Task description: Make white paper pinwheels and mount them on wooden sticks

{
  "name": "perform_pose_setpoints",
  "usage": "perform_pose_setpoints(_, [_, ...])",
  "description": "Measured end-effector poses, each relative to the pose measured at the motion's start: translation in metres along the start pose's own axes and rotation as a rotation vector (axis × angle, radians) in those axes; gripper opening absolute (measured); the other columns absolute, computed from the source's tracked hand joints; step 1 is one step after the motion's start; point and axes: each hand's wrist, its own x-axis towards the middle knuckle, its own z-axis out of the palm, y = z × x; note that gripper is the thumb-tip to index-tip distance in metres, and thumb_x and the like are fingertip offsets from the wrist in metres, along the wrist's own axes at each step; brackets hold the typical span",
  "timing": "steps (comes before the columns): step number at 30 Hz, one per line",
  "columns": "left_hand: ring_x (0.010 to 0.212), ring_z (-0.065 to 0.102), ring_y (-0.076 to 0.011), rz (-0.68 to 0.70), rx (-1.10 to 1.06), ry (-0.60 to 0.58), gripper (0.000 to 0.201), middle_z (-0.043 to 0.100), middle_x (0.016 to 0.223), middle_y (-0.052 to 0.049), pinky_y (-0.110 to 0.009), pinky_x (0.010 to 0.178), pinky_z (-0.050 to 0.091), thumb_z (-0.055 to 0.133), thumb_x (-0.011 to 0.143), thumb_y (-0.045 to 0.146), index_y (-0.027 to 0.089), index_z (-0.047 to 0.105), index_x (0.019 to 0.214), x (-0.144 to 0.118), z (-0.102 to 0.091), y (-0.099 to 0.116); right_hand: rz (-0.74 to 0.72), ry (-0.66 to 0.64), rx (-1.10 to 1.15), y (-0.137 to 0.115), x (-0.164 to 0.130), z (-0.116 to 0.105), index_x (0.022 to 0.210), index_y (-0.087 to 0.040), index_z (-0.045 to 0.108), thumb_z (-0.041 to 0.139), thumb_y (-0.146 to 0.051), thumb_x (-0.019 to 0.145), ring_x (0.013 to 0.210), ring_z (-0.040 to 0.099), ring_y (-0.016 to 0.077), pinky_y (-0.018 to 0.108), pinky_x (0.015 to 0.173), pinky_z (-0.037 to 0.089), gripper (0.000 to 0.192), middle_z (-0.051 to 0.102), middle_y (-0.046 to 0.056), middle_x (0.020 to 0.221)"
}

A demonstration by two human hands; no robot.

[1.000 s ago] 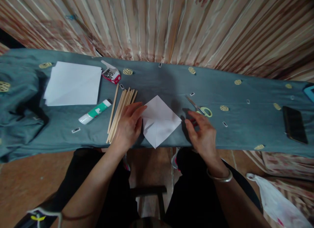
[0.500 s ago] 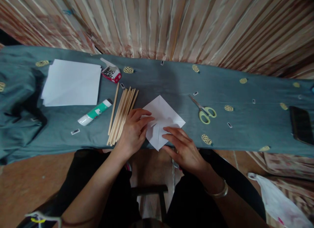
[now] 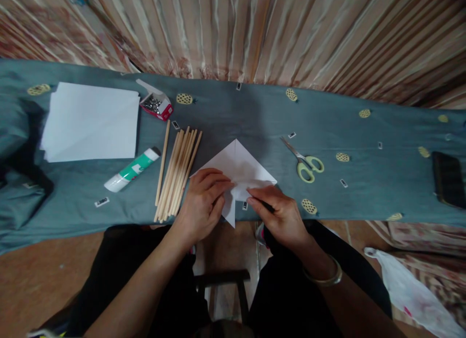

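Just below the middle of the frame, a folded sheet of white paper lies as a diamond on the teal cloth-covered surface, its lower tip hanging past the near edge. The left hand presses down on the paper's left half, fingers curled and flat on the sheet, while the right hand pinches the right-hand flap near the centre crease between thumb and fingertips; both grips are closed on the paper. The sheet looks thin and very light, limp over any span yet stiffer along its folds, so it likely slides easily on the cloth and creases for good wherever it is pinched hard. It is best taken at its edges and corners or along an existing fold, with the other hand pinning it flat. Just left of the left hand lies a bundle of wooden sticks, further left a glue stick, and in the upper left a stack of white paper beside an open box of staples. Scissors lie to the right of the paper.
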Motion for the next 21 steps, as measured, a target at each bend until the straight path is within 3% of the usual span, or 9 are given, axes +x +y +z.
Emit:
perform_pose_setpoints(4, [0.111, 0.054, -0.0252, -0.005, 0.011, -0.008, 0.031, 0.069, 0.105, -0.008, -0.048, 0.096, 0.047, 0.045, 0.088, 0.011, 0.019, 0.069, 0.106, -0.0027, 0.0006, 0.0007, 0.098, 0.049, -0.069, -0.0029, 0.0019, 0.003, 0.107, -0.022, 0.067, 0.063, -0.029, 0.087, 0.082, 0.07, 0.0175, 0.031, 0.079, 0.058, 0.021, 0.074, 0.004, 0.094])
perform_pose_setpoints(9, [0.111, 0.053, -0.0253, -0.009, 0.026, -0.003, 0.032, 0.068, 0.108, -0.009, -0.048, 0.096, 0.047, 0.044, 0.088, 0.01, 0.016, 0.067, 0.109, -0.005, 0.0025, 0.0007, 0.07, 0.06, -0.131, -0.0069, 0.0042, 0.0024, 0.102, -0.022, 0.066, 0.063, -0.028, 0.088, 0.072, 0.069, 0.0155, 0.028, 0.074, 0.058, 0.015, 0.073, 0.002, 0.086])
perform_pose_setpoints(16, [0.116, 0.05, -0.0259, -0.012, 0.054, 0.02, 0.029, 0.065, 0.115, -0.01, -0.048, 0.099, 0.044, 0.045, 0.091, 0.014, 0.018, 0.066, 0.112, -0.0072, 0.0065, 0.0033, -0.034, 0.069, -0.135, -0.0026, 0.0028, 0.0054, 0.101, -0.021, 0.067, 0.06, -0.023, 0.09, 0.101, 0.069, 0.0201, 0.035, 0.089, 0.058, 0.014, 0.072, 0.007, 0.108])
perform_pose_setpoints(21, [0.121, 0.044, -0.0279, -0.018, 0.106, 0.014, 0.028, 0.06, 0.123, -0.01, -0.051, 0.101, 0.042, 0.048, 0.093, 0.02, 0.022, 0.068, 0.112, -0.0074, 0.0086, 0.0054, -0.045, 0.056, -0.168, -0.0005, 0.0025, 0.0054, 0.101, -0.02, 0.069, 0.059, -0.023, 0.09, 0.107, 0.068, 0.021, 0.036, 0.094, 0.057, 0.015, 0.071, 0.009, 0.113])
